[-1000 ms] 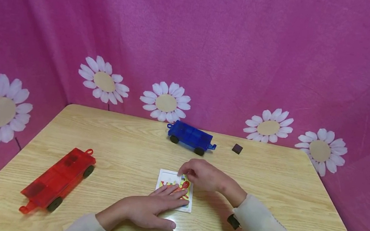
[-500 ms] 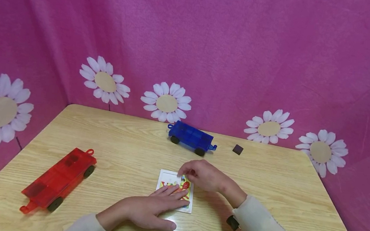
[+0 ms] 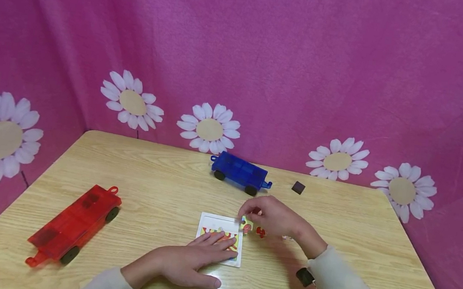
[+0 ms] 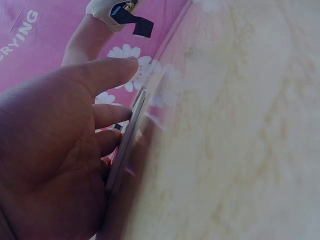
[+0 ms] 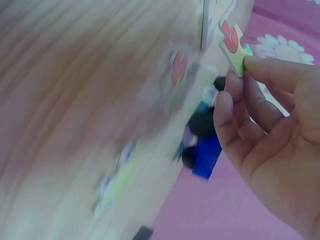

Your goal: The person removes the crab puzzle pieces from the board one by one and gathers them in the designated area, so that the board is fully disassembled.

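My left hand [image 3: 191, 263] lies spread over a small jigsaw puzzle in a white frame [image 3: 201, 228], its fingers straight and resting on the picture. Part of the puzzle is hidden under them; a white patch shows at the top of the frame. Between thumb and fingertips, my right hand [image 3: 272, 218] pinches a yellow jigsaw puzzle piece [image 5: 231, 45] with a red shape on it. It hovers just beyond the frame's right edge. Under that hand a red puzzle piece [image 3: 261, 232] lies on the table, and a pale puzzle piece [image 3: 287, 238] is partly visible near the wrist.
A blue toy wagon [image 3: 239, 171] stands at the back of the wooden table [image 3: 160, 179]. To its right lies a small dark square [image 3: 298, 187]. At the left stands a red toy wagon [image 3: 72, 224]. A pink flowered cloth [image 3: 265, 63] hangs behind.
My right hand has lifted the yellow puzzle piece from the frame's upper right and moved right with it. Loose pieces under that hand have come into sight. My left hand stays put.
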A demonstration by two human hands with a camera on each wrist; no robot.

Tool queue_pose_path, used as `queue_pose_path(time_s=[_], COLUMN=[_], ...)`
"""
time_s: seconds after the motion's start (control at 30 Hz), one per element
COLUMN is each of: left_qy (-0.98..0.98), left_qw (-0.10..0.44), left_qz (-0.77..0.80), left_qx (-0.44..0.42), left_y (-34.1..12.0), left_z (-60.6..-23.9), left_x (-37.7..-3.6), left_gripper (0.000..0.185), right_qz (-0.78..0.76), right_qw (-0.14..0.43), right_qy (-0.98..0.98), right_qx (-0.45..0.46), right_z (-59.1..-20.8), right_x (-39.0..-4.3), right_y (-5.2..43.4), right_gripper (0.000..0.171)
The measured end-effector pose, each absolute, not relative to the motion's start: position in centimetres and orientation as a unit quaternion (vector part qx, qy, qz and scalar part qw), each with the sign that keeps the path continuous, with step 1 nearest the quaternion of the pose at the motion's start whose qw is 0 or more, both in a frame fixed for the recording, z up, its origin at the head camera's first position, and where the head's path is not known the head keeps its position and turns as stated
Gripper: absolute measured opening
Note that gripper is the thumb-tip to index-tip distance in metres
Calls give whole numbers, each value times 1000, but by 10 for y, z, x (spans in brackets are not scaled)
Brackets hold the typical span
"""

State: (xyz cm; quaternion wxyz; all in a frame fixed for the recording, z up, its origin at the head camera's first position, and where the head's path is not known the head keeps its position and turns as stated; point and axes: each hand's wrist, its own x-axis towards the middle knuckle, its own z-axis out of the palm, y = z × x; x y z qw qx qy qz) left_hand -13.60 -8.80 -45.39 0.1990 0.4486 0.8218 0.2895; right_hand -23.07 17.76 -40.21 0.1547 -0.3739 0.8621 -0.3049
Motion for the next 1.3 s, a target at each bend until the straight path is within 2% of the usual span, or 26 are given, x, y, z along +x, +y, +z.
queue_pose_path(time_s=[0.2,0.6,1.0,1.3], left_qy=[822,820,820,821], left_qw=[196,197,195,194], left_qz=[288,292,293,292], left_qx=[451,451,451,451], left_y=[-88,-89,-89,-89], left_z=[-454,-452,-453,-452], left_x=[-135,-133,-134,-134], left_gripper=[67,67,67,66], right_qz=[-314,-307,-321,-309], right_qw=[160,133,213,222], right_qy=[866,887,885,892], right_qx=[-355,-316,-260,-244], right_z=[-398,-389,-395,-404], right_x=[-232,-228,-234,-236], right_y=[210,284,332,339], right_gripper=[23,17,19,19])
